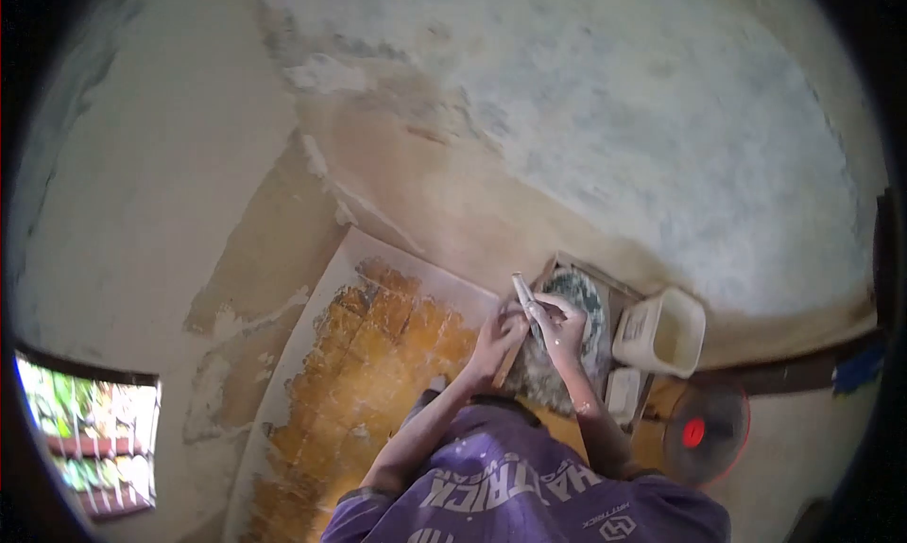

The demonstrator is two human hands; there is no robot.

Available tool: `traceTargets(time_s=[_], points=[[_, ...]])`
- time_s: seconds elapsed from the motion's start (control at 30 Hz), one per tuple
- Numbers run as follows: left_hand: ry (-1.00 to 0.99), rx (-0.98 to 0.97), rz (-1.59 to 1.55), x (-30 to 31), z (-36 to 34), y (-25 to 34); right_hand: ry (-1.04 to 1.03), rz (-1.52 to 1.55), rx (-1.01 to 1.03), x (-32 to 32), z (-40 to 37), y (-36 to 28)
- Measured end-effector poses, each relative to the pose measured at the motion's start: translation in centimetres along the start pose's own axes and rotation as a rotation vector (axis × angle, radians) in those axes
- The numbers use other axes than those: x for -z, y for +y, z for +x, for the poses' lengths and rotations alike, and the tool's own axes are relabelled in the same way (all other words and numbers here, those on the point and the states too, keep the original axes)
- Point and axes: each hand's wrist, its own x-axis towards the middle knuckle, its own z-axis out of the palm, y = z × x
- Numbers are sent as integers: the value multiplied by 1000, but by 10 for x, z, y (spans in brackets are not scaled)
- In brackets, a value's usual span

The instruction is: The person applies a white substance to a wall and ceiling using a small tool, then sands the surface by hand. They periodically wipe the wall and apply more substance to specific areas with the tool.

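Note:
Both of my hands are close together in front of my chest. My right hand (559, 324), spotted with white, is closed around a narrow pale tool (521, 286) that points up and to the left. Just left of it, my left hand (501, 335) has its fingers curled near the tool's lower part; what they grip is hidden. Below the hands is a round green surface smeared with white (590, 302), on a wood-edged, white-stained platform (543, 384).
A pale rectangular bucket (675, 330) stands right of the platform, near a small white container (624, 392). A fan with a red hub (694, 433) is further right. Patchy plastered wall (652, 118) rises ahead; orange, white-smeared floor tiles (378, 354) lie left. A barred window (99, 439) is far left.

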Motion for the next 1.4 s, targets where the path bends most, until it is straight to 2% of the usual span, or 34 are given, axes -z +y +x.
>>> traceTargets(time_s=[0.03,0.1,0.2,0.33,0.4,0.47,0.5,0.6,0.77,0.9,0.93,1.0,1.07,1.13,1.23,1.33,1.4], points=[[10,-16,-66,-9,0,10,4,-99,51,3,-12,-1],[-37,73,-84,-17,0,20,1,-352,168,9,-30,-18],[-48,115,-41,-27,-4,26,121,-139,-13,18,-54,-26],[-139,151,13,-30,-6,13,257,-423,311,36,-74,-30],[-159,208,55,-35,-13,12,320,-423,203,38,-94,-25],[-277,316,46,-27,-19,1,356,-390,54,34,-111,-35],[-329,390,21,-27,-19,5,361,-413,3,38,-122,-21],[-355,500,87,-29,-30,3,355,-639,209,45,-146,8],[-396,623,153,-15,-53,-14,358,-720,74,40,-186,21],[-487,611,296,-11,-73,-15,386,-862,117,32,-210,16],[-504,562,327,-9,-80,-17,412,-919,135,29,-217,13],[-531,466,382,-19,-90,-11,332,-846,45,29,-229,18],[-511,436,401,-24,-100,-3,232,-771,3,30,-234,17],[-500,386,431,-21,-109,1,221,-698,55,25,-238,19],[-381,201,536,-19,-134,5,166,-617,118,10,-249,17],[-273,103,677,-14,-165,19,113,-563,188,-6,-255,-2],[-251,154,814,-10,-191,31,134,-524,227,-20,-270,3]])
